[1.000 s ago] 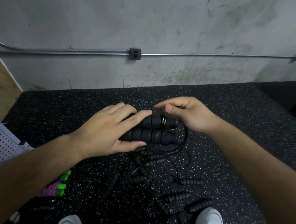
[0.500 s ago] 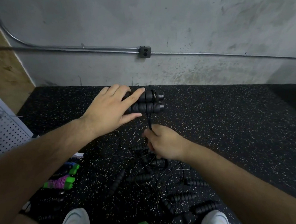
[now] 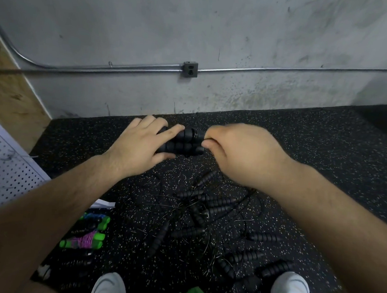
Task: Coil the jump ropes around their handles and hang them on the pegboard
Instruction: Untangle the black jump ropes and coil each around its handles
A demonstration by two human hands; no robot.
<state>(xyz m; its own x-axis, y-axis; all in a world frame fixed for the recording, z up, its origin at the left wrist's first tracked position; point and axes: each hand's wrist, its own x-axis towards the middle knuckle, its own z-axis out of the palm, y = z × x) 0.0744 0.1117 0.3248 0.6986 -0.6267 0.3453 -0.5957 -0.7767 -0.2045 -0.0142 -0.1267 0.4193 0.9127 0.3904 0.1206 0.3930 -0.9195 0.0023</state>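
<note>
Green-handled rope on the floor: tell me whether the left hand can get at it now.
Probably not yet: the left hand grips the black handles. Nothing lies over the green-handled rope, though.

You have no text, label, brand or number that can be read anywhere in this view; the faint pale marks on the dark handles [image 3: 76, 262] at the lower left of the frame are too blurred to make out.
</note>
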